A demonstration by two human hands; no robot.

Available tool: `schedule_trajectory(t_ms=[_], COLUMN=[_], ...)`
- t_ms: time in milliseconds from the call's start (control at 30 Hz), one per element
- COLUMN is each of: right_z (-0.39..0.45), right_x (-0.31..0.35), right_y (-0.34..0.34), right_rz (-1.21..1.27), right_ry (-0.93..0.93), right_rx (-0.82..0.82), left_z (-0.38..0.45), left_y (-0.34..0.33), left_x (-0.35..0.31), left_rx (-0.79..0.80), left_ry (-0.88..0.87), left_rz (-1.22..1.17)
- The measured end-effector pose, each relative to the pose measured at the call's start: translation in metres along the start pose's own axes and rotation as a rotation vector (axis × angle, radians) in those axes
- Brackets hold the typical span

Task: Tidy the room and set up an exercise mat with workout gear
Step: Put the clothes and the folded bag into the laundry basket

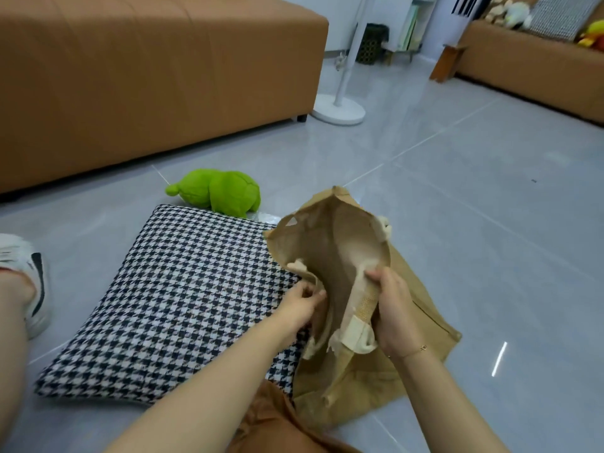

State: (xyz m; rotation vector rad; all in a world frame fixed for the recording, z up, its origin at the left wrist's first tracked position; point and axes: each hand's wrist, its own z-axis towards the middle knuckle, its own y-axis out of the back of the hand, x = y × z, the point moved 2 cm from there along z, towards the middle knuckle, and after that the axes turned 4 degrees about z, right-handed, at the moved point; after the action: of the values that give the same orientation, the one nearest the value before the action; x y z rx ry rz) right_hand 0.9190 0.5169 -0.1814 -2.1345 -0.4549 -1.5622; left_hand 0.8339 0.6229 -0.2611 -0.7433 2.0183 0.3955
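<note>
Tan fabric cushion cover (333, 256) held open on the grey tiled floor (474, 207): left hand (302, 304) pinches one mouth edge, right hand (394, 313) grips the other. One houndstooth cushion (176, 305) touching at left; one green plush toy (219, 192) beyond. Open floor right.

Both hands (302, 302) (394, 308) hold open what looks like a tan cover (336, 256).

Plush toy (217, 192) behind cushion (176, 302), bag (340, 256) probably alongside

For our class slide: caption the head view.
Both hands, left and right, hold open a tan bag beside a houndstooth cushion.
</note>
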Motion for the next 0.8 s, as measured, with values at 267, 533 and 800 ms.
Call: schedule_trajectory(t_ms=[267,533,800], right_z=[-0.002,-0.005,0.006], right_x=[0.075,0.088,0.025], right_y=[-0.040,-0.120,-0.152], right_rz=[0.201,0.367,0.116], right_ry=[0.105,-0.057,-0.117], right_rx=[0.150,0.420,0.376], left_z=[-0.041,-0.141,-0.146], left_y=[0.071,0.162,0.187], left_x=[-0.111,-0.187,-0.178], left_rx=[-0.218,-0.437,-0.641], left_ry=[-0.449,-0.665,-0.692], left_rz=[-0.355,-0.212,0.106])
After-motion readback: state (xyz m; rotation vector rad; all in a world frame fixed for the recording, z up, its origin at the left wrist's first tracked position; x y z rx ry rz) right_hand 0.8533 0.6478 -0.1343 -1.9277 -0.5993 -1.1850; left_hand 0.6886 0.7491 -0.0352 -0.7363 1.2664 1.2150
